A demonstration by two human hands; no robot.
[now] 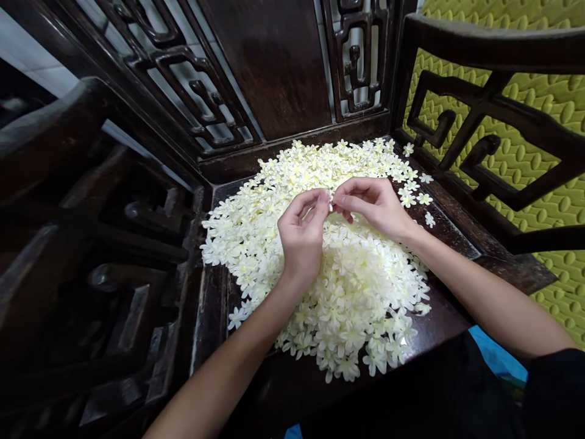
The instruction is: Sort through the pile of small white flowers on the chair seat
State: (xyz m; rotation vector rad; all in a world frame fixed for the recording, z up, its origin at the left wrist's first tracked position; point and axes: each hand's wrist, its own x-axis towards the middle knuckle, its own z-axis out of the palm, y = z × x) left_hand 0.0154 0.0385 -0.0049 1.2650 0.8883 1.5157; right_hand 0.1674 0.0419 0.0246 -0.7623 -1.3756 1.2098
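A large pile of small white artificial-looking flowers point(256, 207) with pale yellow centres covers a dark wooden seat point(452, 235). Over the middle of the pile, my left hand point(301, 238) is closed, thumb and forefinger pinched together. My right hand point(372, 204) meets it from the right, also in a pinch, its other fingers curled. Between the two sets of fingertips shows a bit of a small white flower point(331, 200), mostly hidden by the fingers. The nearest blossoms heap up just below my wrists.
Carved dark wood encloses the seat: a backrest panel point(274, 67) behind, one armrest point(91, 201) at left and another point(493, 116) at right. Beyond the right armrest lies a yellow-green quilted cover point(539, 152). A few loose flowers point(424, 199) lie near the seat's right side.
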